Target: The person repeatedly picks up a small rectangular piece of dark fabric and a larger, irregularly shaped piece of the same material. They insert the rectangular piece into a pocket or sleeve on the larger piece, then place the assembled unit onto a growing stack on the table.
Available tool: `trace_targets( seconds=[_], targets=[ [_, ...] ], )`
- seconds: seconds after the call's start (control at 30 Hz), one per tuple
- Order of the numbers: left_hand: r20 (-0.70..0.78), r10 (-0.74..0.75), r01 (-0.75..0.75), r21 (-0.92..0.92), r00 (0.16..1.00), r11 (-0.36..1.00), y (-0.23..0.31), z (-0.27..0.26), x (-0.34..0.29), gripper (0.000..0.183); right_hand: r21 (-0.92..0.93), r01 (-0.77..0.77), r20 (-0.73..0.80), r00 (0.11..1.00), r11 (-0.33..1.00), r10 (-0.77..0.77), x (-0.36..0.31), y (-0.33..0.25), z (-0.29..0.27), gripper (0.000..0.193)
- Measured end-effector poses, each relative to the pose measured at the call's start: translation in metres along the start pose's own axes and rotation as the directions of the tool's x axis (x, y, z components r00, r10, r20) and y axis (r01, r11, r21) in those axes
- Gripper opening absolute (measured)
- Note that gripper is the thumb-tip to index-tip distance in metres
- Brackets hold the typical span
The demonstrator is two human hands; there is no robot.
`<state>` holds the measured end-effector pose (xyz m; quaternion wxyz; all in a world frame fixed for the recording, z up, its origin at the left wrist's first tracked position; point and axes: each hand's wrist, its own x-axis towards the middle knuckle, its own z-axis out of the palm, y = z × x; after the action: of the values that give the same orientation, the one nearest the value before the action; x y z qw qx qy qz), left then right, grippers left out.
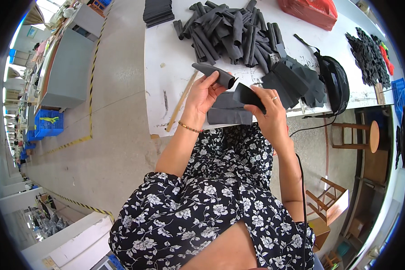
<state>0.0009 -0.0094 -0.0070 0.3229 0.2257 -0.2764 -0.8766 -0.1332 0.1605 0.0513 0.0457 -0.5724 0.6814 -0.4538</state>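
My left hand (202,93) is closed on a curled dark grey strip (208,69), thumb on top, one end of the strip rolled over near my fingertips. My right hand (271,105) grips a flat black piece (246,94) between thumb and fingers, a small gap from the strip. Whether they are cloth or thin sheet I cannot tell. Below both hands, flat dark strips (229,117) lie at the table's near edge. A fan of flat dark pieces (285,83) spreads to the right of my right hand. Beyond my hands is a heap of rolled dark strips (236,33).
The white table (159,67) carries a neat dark stack (158,11), a wooden stick (181,104), a red plastic bag (312,11), a black pouch with a strap (335,81) and a dark pile (366,56). Wooden stools (373,136) stand at right. A blue crate (49,123) sits at left.
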Motion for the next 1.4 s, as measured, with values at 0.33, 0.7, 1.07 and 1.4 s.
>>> trace_targets(
  seconds=[0.33, 0.7, 1.07, 1.4],
  targets=[
    [0.031, -0.054, 0.054, -0.020, 0.998, 0.998, -0.008, 0.007, -0.003, 0.024, -0.197, 0.130, -0.057, 0.988, 0.972, -0.144, 0.001, 0.005, -0.005, 0.029],
    [0.190, 0.045, -0.007, -0.196, 0.981, 0.981, -0.003, 0.012, -0.013, 0.033, -0.062, 0.012, -0.114, 0.993, 0.998, -0.019, -0.011, 0.000, -0.008, 0.038],
    [0.422, 0.217, -0.052, -0.369, 0.880, 0.928, -0.005, 0.018, -0.018, 0.052, 0.701, -0.568, 0.284, 0.776, 0.430, 0.563, -0.010, 0.003, 0.008, 0.031],
    [0.367, 0.081, -0.061, -0.067, 0.927, 0.996, -0.009, 0.034, -0.038, 0.061, 0.828, -0.432, 0.162, 0.794, 0.357, 0.585, -0.002, -0.007, 0.023, 0.015]
  ],
)
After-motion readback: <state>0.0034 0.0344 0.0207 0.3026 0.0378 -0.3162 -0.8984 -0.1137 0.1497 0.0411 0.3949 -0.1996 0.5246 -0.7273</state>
